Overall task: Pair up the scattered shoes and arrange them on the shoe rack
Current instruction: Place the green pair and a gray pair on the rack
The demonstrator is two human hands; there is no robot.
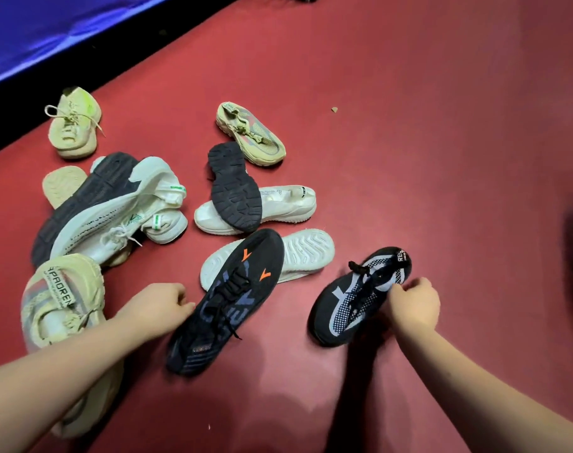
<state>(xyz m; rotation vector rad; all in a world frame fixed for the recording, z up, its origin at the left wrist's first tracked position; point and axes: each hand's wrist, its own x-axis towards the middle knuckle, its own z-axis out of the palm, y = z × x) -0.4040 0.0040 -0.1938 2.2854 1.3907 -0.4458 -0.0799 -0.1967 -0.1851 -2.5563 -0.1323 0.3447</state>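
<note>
My right hand (415,304) pinches the black-and-grey shoe (350,308), lying at its nine o'clock on the red floor (409,125); my left hand (157,305), fingers curled, meets the black orange-marked shoe (232,308) at its three o'clock; whether it grips, I cannot tell.

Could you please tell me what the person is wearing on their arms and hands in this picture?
The left hand and the right hand are ungloved, and no ring, watch or bracelet shows. The arms behind them are bare as far as the picture's edge, with no sleeve in view.
</note>
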